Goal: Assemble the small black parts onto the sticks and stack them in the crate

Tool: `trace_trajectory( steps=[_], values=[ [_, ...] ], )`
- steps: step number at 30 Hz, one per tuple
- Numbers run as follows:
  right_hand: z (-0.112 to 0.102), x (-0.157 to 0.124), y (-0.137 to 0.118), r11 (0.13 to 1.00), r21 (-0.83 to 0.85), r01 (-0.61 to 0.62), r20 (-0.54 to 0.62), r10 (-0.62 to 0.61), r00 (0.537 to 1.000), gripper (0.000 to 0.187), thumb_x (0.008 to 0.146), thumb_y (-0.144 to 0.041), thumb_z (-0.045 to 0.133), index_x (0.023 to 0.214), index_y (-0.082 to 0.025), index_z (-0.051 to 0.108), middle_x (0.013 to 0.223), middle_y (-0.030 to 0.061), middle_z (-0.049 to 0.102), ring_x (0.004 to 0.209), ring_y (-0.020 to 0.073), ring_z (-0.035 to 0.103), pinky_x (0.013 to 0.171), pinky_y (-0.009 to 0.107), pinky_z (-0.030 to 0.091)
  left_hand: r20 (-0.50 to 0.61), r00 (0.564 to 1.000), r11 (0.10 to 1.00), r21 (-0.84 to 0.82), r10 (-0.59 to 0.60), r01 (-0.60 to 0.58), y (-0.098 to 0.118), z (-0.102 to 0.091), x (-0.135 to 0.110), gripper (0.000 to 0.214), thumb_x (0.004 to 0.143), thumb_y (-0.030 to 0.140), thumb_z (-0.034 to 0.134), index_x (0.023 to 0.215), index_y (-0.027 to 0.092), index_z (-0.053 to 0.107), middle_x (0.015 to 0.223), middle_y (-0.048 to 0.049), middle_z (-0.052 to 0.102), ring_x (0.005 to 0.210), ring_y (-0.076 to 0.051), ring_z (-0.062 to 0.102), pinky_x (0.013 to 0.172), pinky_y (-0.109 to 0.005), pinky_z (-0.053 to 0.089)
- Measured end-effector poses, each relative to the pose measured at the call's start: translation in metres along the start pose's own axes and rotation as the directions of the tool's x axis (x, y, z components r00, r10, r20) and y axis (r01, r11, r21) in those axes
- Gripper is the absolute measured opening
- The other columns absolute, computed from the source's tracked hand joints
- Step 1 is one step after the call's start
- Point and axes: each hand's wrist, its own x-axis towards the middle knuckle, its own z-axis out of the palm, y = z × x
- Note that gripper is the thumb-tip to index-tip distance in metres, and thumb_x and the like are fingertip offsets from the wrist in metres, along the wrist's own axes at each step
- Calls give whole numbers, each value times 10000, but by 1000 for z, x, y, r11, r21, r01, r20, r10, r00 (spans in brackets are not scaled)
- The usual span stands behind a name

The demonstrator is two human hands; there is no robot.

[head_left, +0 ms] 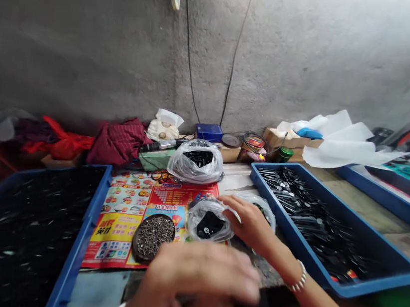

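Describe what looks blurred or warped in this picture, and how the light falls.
Head view: the left hand is smeared by motion blur, the right hand is sharper; the wide lens bends the concrete wall and blue tray; soft, dim light leaves glare on the plastic bag.

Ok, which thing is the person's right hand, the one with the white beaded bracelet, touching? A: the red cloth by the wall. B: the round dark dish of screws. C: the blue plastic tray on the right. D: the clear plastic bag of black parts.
D. The fingertips of the right hand rest on the clear plastic bag, which lies on the red-and-yellow printed sheet.
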Motion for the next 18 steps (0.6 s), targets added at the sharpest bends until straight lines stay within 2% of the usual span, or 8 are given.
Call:
trace_trajectory(
  steps=[2,5,6,8,9,13,15,18],
  values=[
    [5,29,15,996,-87,3,2,-3,1000,410,907,-53,471,1297,-136,571,1251,167,647,1049,294,660,887,430,555,-93,994,975,217,63,-42,-26,-12,34,251,886,158,614,1089,249,730,1115,-36,754,1036,-219,698,949,-320,549],
    [15,63,38,983,-183,5,4,-4,1000,451,864,-8,492,1296,-105,573,1266,188,629,1072,304,644,916,434,542,-256,963,889,455,80,47,-84,-42,87,296,841,72,598,1086,190,715,1121,-56,747,1013,-218,694,897,-323,567],
    [19,73,45,979,-204,10,7,-9,1000,470,846,11,492,1294,-104,575,1273,186,624,1084,301,637,937,431,532,-273,958,835,546,94,73,-104,-53,102,322,828,55,596,1103,182,706,1136,-64,739,1028,-227,683,892,-337,567],
    [27,92,57,970,-238,51,16,-49,999,525,804,54,495,1300,-99,568,1300,182,603,1133,294,607,988,419,504,-212,972,678,729,99,90,-141,-74,126,411,794,16,598,1169,170,670,1192,-84,710,1119,-255,631,983,-394,519],
    [31,100,61,963,-255,91,25,-88,996,552,784,71,500,1307,-96,559,1321,181,587,1167,291,581,1015,412,484,-186,979,644,760,87,87,-157,-83,134,446,762,-11,605,1169,162,666,1198,-96,702,1139,-271,613,1018,-421,492],
    [47,122,77,936,-284,210,50,-204,978,491,765,87,534,1211,-105,606,1211,155,627,1150,281,546,1012,398,457,-135,990,546,833,44,90,-194,-102,142,345,728,-38,595,994,158,693,1014,-112,699,1012,-304,608,942,-470,497],
    [53,123,82,945,-262,197,33,-196,980,360,795,70,535,1071,-125,656,1048,127,658,1007,266,580,905,377,491,-122,992,507,858,39,85,-201,-104,136,232,774,-11,565,881,164,674,913,-100,665,922,-287,595,862,-448,507],
    [59,115,88,965,-215,151,-26,-160,987,244,871,27,507,934,-142,670,910,103,643,863,238,571,786,339,480,-84,995,477,877,46,52,-206,-102,124,192,849,26,511,835,175,632,869,-79,629,866,-257,572,812,-408,497]
  ],
)
